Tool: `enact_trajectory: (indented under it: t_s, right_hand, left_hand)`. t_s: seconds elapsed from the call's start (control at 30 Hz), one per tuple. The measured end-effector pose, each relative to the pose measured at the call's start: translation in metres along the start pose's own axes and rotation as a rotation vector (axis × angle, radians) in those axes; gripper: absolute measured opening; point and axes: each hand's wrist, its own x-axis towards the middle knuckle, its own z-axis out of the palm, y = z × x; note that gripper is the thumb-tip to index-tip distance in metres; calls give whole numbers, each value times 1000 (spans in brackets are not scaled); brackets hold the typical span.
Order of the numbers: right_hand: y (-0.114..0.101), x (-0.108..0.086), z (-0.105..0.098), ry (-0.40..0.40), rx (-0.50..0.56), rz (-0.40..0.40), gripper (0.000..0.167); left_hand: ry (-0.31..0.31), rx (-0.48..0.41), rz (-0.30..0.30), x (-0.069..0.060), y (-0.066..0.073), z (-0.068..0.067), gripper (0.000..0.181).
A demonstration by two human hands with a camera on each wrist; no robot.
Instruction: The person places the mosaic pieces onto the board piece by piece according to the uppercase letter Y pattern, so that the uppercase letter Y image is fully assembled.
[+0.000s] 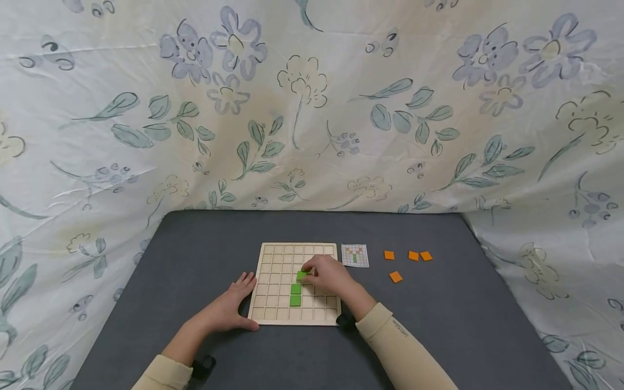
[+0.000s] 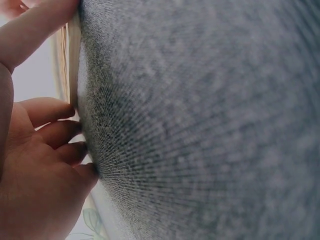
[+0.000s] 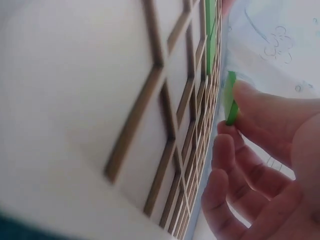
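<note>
A square wooden grid board (image 1: 273, 314) lies on the dark table. Two green square tiles (image 1: 295, 294) sit in neighbouring cells of one column, near the board's middle. My right hand (image 1: 327, 273) pinches a third green tile (image 3: 230, 98) between thumb and fingers, just above the board and beyond the two placed ones. In the right wrist view that tile is tilted on edge and apart from the grid. At the board's left edge my left hand (image 1: 226, 306) rests with fingers spread, thumb by the near corner, touching the rim.
Right of the board lies a small printed pattern card (image 1: 355, 255) with a coloured grid. Several orange square tiles (image 1: 396, 277) are scattered farther right on the table (image 1: 205, 244). A floral cloth (image 1: 312, 162) hangs behind the table and along its sides.
</note>
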Motion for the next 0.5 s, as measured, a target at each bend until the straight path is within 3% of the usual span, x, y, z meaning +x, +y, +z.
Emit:
enact_trajectory:
  t_s: [0.5]
  right_hand:
    - [-11,13,11,-62,-57,68,21]
  left_hand:
    - [10,-12,3,-1,0,4,121]
